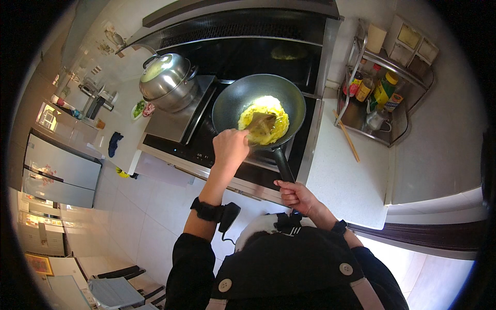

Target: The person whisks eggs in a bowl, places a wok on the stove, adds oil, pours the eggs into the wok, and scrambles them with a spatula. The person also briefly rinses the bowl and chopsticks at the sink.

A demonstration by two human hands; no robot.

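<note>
A dark wok-style frying pan (226, 106) sits on the black stove, and a yellow layer of egg (266, 105) spreads over its bottom. My left hand (230, 149) reaches over the pan's near left rim, closed round a spatula whose brownish blade (262, 125) rests on the egg. Most of the spatula's handle is hidden behind that hand. Lower right, my right hand (297, 198) is closed at the end of the pan's black handle (283, 165), which points toward me.
A domed steel pot (168, 82) stands left of the pan on a steel plate. Beyond it lies a dish of chopped greens (138, 109). On the right counter are a pair of wooden chopsticks (347, 138) and a metal rack (408, 78) with bottles and a metal cup (378, 120).
</note>
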